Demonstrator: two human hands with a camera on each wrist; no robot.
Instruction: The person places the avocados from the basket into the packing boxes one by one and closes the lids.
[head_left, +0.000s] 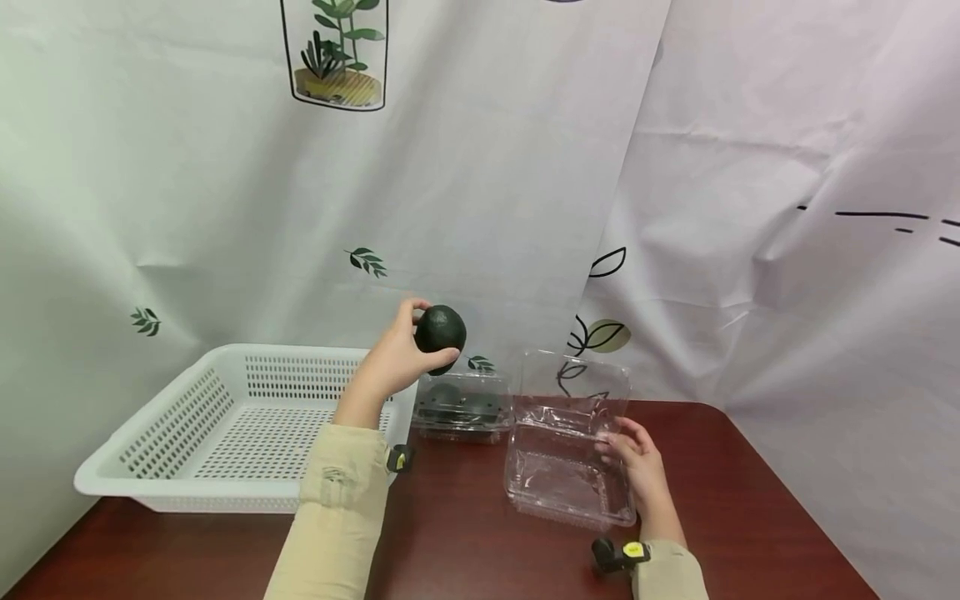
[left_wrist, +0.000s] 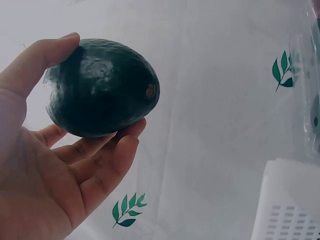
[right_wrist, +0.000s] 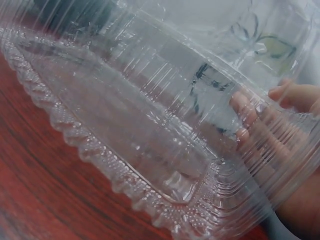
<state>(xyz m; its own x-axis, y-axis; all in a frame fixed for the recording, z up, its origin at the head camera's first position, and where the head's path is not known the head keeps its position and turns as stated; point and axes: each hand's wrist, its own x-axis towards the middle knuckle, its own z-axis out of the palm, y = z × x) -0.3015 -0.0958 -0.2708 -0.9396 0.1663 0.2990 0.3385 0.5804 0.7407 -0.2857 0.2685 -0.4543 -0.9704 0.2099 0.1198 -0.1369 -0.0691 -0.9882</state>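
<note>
My left hand [head_left: 392,360] holds a dark green avocado [head_left: 441,328] up in the air, above the table's back edge. In the left wrist view the thumb lies over the top of the avocado [left_wrist: 102,87] and the fingers curl beneath it, its stem end facing away from the palm. A clear plastic clamshell box [head_left: 566,510] stands with its lid raised on the right part of the table. My right hand [head_left: 637,462] grips this box by its right side, near the hinge; the fingers show through the ribbed clear wall [right_wrist: 270,145] in the right wrist view.
A white perforated plastic basket [head_left: 105,475] takes up the left of the table [head_left: 450,533]. Between it and the open box, at the back, sits another clear box [head_left: 461,408] with dark green contents, its lid down. A printed white curtain [head_left: 487,208] hangs close behind.
</note>
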